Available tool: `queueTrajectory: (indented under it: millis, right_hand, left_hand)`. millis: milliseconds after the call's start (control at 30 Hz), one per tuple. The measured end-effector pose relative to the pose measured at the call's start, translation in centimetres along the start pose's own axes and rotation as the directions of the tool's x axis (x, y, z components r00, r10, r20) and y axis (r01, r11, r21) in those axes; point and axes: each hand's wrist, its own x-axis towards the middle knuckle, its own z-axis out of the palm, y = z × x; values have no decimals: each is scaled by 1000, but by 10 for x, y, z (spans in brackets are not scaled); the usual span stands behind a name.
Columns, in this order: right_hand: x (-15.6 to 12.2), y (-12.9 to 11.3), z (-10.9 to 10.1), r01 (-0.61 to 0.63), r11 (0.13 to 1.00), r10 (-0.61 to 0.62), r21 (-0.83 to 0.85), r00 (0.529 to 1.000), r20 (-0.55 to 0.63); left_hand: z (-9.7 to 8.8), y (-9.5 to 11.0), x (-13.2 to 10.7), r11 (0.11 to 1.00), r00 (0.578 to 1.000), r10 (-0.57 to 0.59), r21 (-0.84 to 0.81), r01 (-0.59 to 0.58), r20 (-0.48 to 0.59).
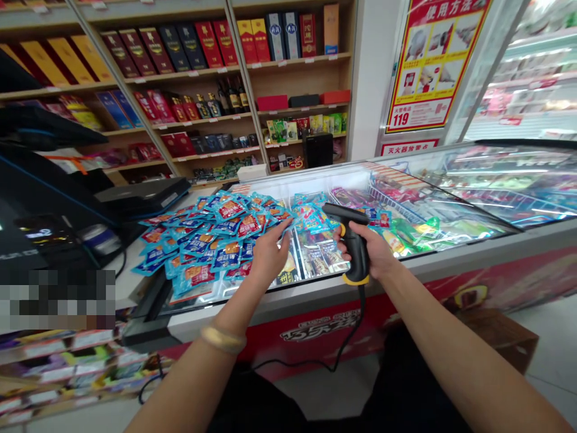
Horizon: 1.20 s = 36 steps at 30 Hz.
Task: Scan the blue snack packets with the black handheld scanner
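Observation:
My right hand [379, 251] is wrapped round the handle of a black barcode scanner [358, 255] with yellow trim, and its head points to the left. A cable hangs down from the handle. My left hand [269, 251] is at the right edge of a heap of small blue and red snack packets [225, 219], index finger stretched out and thumb apart. No packet shows in that hand. The heap lies on the glass top of a chest freezer [419, 273]. Through the glass beside my hands I see wrapped frozen goods [322, 258].
A dark checkout machine [49, 198] stands at the left, with a black flat device [144, 195] beside it. Shelves [193, 72] of boxes and bottles line the back wall. The scanner cable [311, 362] loops low before the freezer. A cardboard box [500, 337] sits on the floor at right.

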Motion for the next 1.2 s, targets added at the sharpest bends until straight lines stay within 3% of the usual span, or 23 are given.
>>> queueTrajectory:
  millis: [67,167,333,433,567,667,800,900,1033,1133,1200]
  right_hand:
    - [-4,-19,-18,57,998,-55,17,992,-109]
    - [-8,-45,-45,117,993,-110,8,956,-271]
    - [-5,-65,-76,158,987,-141,-1,882,-450]
    - [0,-66,-82,143,990,-127,-7,857,-500]
    - [4,-67,-82,121,993,-108,-4,869,-482]
    - [2,-68,-80,125,992,-106,7,865,-490]
    - [-4,-67,-74,182,983,-154,12,862,-483]
    - [-3,-62,-59,195,981,-169,13,879,-447]
    - [4,-41,-23,155,988,-139,20,928,-344]
    - [11,-15,7,68,997,-56,36,964,-258]
    - [15,3,24,-6,999,17,53,976,-216]
  left_hand:
    - [29,16,20,990,988,136,19,-137,67]
    - [76,43,46,970,954,234,21,-242,187]
    - [139,78,64,961,897,173,129,-244,407]
    - [160,86,64,943,850,71,243,-228,522]
    - [167,89,67,941,826,5,277,-195,564]
    - [159,89,66,950,827,-20,269,-160,562]
    - [126,73,57,948,894,70,250,-198,444]
    - [84,42,50,933,956,136,291,-212,259]
    - [21,-10,41,909,995,94,406,-98,31]
    - [-14,-40,32,872,999,22,489,-5,-29]
    - [-26,-51,25,833,999,-43,552,33,5]
